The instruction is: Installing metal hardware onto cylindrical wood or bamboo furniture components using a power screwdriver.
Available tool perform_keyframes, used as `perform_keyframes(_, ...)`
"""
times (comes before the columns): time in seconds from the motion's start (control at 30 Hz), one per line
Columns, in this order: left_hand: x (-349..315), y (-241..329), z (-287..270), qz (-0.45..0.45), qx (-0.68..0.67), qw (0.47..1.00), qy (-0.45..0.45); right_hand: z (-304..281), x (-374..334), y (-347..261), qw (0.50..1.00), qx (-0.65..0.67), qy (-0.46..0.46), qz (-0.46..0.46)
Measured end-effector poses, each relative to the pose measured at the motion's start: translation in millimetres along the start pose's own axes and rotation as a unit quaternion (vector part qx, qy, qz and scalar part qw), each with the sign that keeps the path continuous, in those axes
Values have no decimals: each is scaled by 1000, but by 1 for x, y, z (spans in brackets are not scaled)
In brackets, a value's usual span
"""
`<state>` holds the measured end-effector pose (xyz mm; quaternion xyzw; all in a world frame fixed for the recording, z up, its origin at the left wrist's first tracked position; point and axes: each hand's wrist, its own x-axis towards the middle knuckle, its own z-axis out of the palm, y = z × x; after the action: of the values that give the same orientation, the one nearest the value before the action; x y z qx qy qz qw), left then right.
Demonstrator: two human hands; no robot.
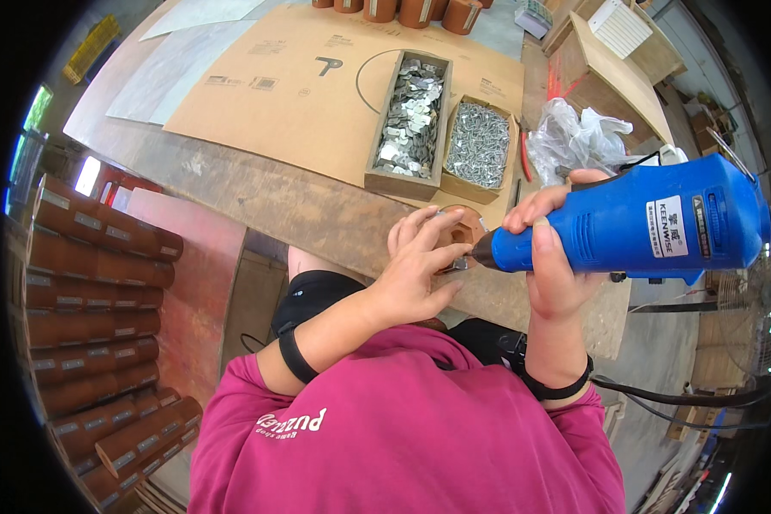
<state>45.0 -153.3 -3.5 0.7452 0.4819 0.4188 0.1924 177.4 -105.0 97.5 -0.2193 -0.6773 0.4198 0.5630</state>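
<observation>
My right hand (pixel 552 244) is wrapped round a large blue power tool (pixel 625 218) with a dark tapered nose. The nose points left and meets a short brown cylinder (pixel 464 224) at the table's near edge. My left hand (pixel 415 270) steadies that cylinder, fingers bent over its top and left side. A bit of shiny metal (pixel 460 263) shows beside the nose, partly hidden by my fingers. Whether a fastener sits at the tip is too small to tell.
A wooden box (pixel 379 182) of flat silver metal pieces stands beyond my hands, beside a carton (pixel 467 190) of small silver fasteners. Right of these lie red-handled pliers (pixel 525 158) and a clear plastic bag (pixel 574 137). Brown cylinders (pixel 103 274) are stacked at left; others (pixel 415 12) stand far back.
</observation>
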Motion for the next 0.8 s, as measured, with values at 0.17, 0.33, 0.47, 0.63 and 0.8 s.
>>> perform_keyframes(0.17,5,3,3,-25,25,999,29,4,0,1,998,52,20,35)
perform_keyframes(0.33,10,-1,9,-36,33,997,61,6,1,11,999,4,36,2)
perform_keyframes(0.47,11,-3,15,-21,86,994,63,6,1,14,1000,8,26,8)
perform_keyframes(0.63,11,-9,22,-13,82,993,81,7,5,13,999,-34,7,-2)
perform_keyframes(0.8,10,-16,27,5,-5,997,83,14,3,10,1000,-8,-2,21)
